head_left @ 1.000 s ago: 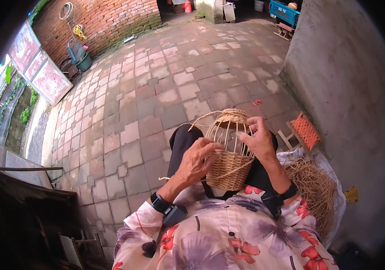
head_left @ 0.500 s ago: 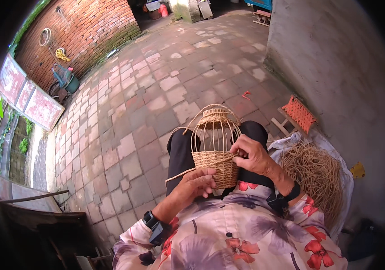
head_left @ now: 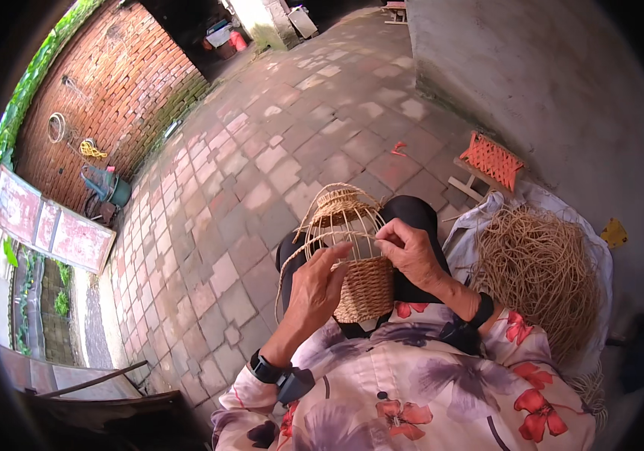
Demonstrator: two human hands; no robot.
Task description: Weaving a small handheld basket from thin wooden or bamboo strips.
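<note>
A small basket (head_left: 365,292) stands between my knees, its lower wall woven. Bare upright stakes (head_left: 353,226) rise from that wall to a narrow woven collar (head_left: 334,208). My right hand (head_left: 414,257) is at the right side of the stakes, thumb and forefinger pinched on a twisted straw cord (head_left: 320,238). The cord arches left across the stakes, then hangs down past my left hand. My left hand (head_left: 314,286) is at the basket's left rim, fingers stretched out and thumb apart. Its fingertips partly cover the stakes and rim.
To the right, a heap of straw cord (head_left: 532,278) lies on a white sack (head_left: 596,270). A low stool with an orange woven seat (head_left: 492,161) stands beyond it, near a plastered wall (head_left: 532,83). Paving (head_left: 262,169) stretches ahead to a brick wall (head_left: 122,71).
My left hand has risen from the basket's lower wall to its rim. The right hand has lifted slightly, and the cord now arches across the stakes. The whole view has shifted.
</note>
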